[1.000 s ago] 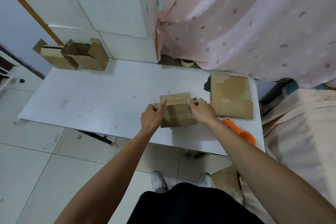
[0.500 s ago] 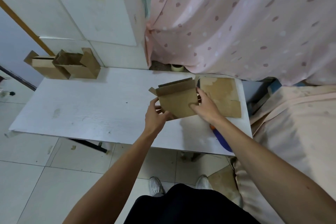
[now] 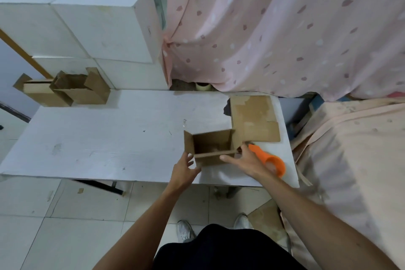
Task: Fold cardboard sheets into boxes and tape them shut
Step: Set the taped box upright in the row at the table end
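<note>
- Two hands work the box: the left hand (image 3: 183,170) is open with fingers spread, just beside the box's near-left corner. I can't tell if it touches.
- The right hand (image 3: 245,160) is mostly open too. Its thumb (image 3: 226,157) lies straight along the near flap's edge, and its fingers reach to the near-right corner. It touches the box, but no firm grip shows.
- The box (image 3: 210,140) stands on the table (image 3: 109,138) near the front edge, right of centre, with its mouth up.
- Look: plain brown corrugated cardboard, squared up. Top flaps are unfolded, the left one stands out and the near one is level under the thumb. The inside looks empty apart from a pale patch on the floor, and no tape is visible on the top.
- Step, I judge: closing the top flaps. Fold the short flaps first, then the long ones. Keep the walls square with the left hand so the seam meets. Press flat before taping.
- The orange tape dispenser (image 3: 272,163) lies right behind the right hand, within easy reach.
- A flat cardboard sheet (image 3: 254,116) lies just beyond the box on the right.
- Two open boxes (image 3: 72,92) sit at the far left corner.
- A tape roll (image 3: 203,86) sits past the table's far edge.
</note>
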